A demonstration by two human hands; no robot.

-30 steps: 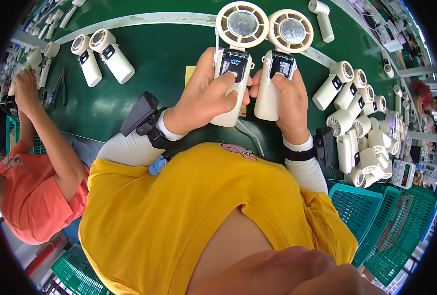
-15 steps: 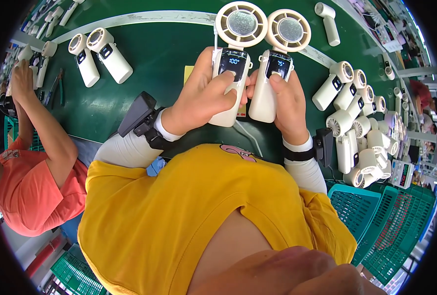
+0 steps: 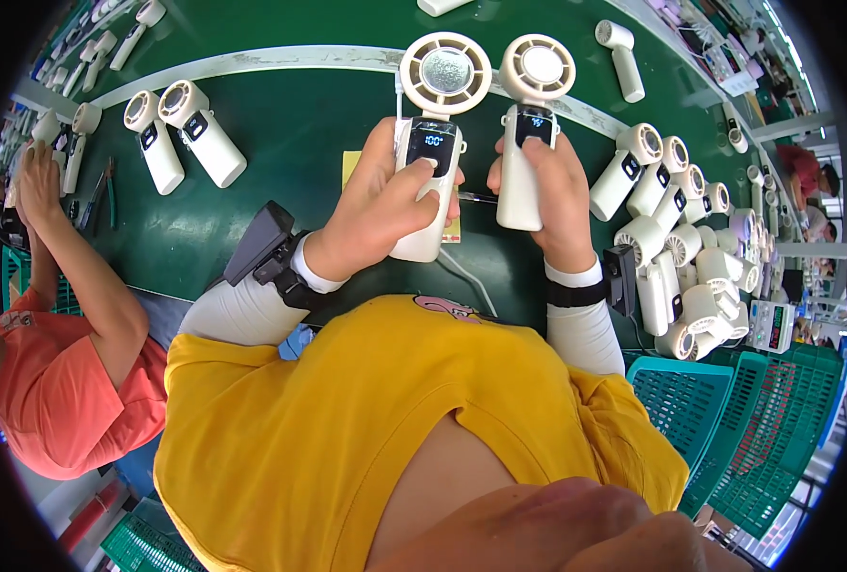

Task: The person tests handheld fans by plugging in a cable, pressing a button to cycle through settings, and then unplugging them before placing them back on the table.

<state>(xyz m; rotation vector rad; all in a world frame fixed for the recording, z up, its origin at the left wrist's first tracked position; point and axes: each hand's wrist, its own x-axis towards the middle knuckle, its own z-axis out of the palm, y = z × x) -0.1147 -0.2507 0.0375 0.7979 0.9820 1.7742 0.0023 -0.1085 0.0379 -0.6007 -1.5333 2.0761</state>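
Note:
My left hand (image 3: 374,214) is closed round a cream handheld fan (image 3: 420,234), its thumb on the front just below a lit display. A white cable (image 3: 400,91) runs up beside this fan's round grille head. In my right hand (image 3: 562,195) is a second cream handheld fan (image 3: 517,195), also with a lit display, the thumb pressed below it. Both fans are upright and apart, their heads pointing away from me. Behind the left fan lies a yellow paper (image 3: 350,164), mostly hidden. Another white cable (image 3: 469,275) trails below it on the green table.
Two fans (image 3: 199,133) lie at the left, near pliers (image 3: 111,191). Several more (image 3: 695,276) are heaped at the right beside a small meter (image 3: 772,326). Green baskets (image 3: 681,400) stand at the lower right. A co-worker in a coral shirt (image 3: 80,372) works at the left.
The right-hand fan has moved away from the left one, opening a gap between them. Both fans sit slightly lower and further left in view, while the whole scene has shifted a little.

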